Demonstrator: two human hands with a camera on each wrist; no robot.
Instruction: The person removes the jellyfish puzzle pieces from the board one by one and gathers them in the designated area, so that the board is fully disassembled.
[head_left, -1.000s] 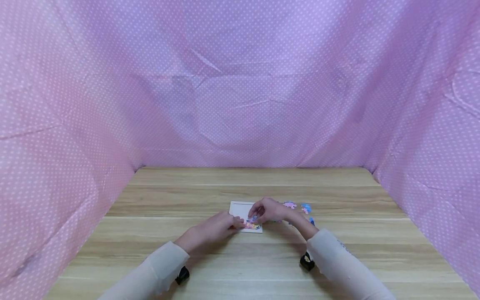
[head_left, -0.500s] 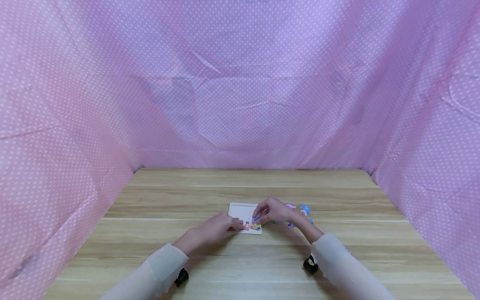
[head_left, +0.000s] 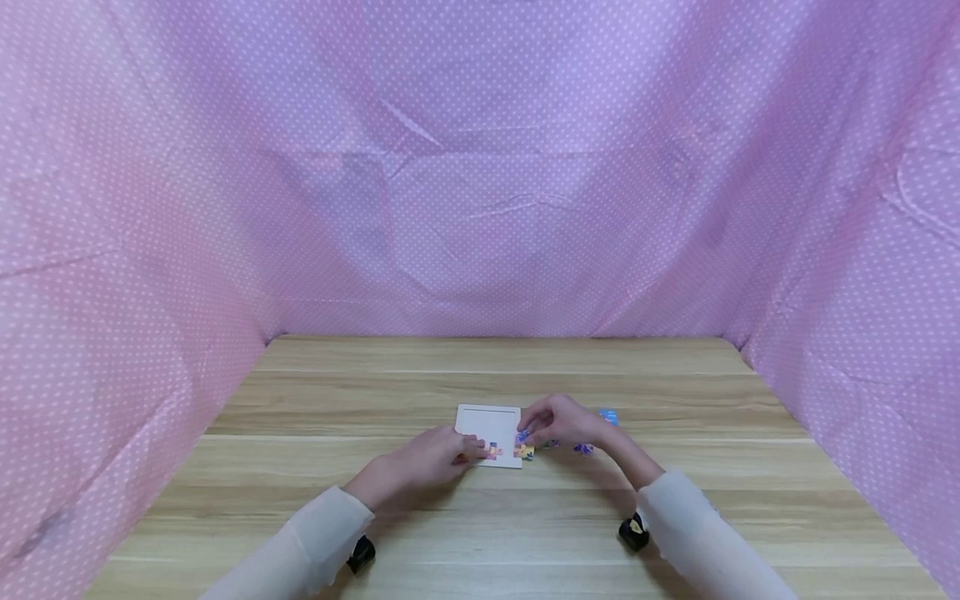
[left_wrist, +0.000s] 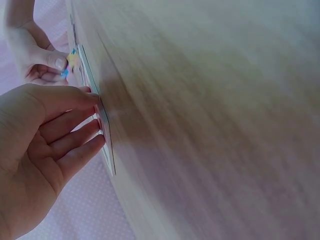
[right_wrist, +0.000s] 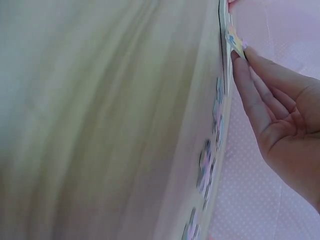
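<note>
In the head view a white puzzle tray (head_left: 489, 421) lies on the table, with a small pink puzzle piece (head_left: 492, 452) in its front left part. My left hand (head_left: 437, 454) rests its fingertips on the tray's left side; the left wrist view shows its fingers (left_wrist: 75, 142) loosely bent against the edge. At the tray's right rim my right hand (head_left: 564, 421) pinches a yellow-and-blue puzzle piece (right_wrist: 234, 39) between thumb and fingers. From above, the held part looks blue at the top and yellow below. Whether it is one piece or joined pieces I cannot tell.
More puzzle pieces lie right of the tray, partly behind my right hand: a purple piece (head_left: 583, 448) and a blue piece (head_left: 608, 415). The wooden table (head_left: 337, 392) spreads around them. Pink dotted cloth (head_left: 480, 208) hangs behind and at both sides.
My right hand has moved right, from over the tray to its right rim, taking the yellow-and-blue part along. The pink piece stays in the tray. My left hand has hardly moved.
</note>
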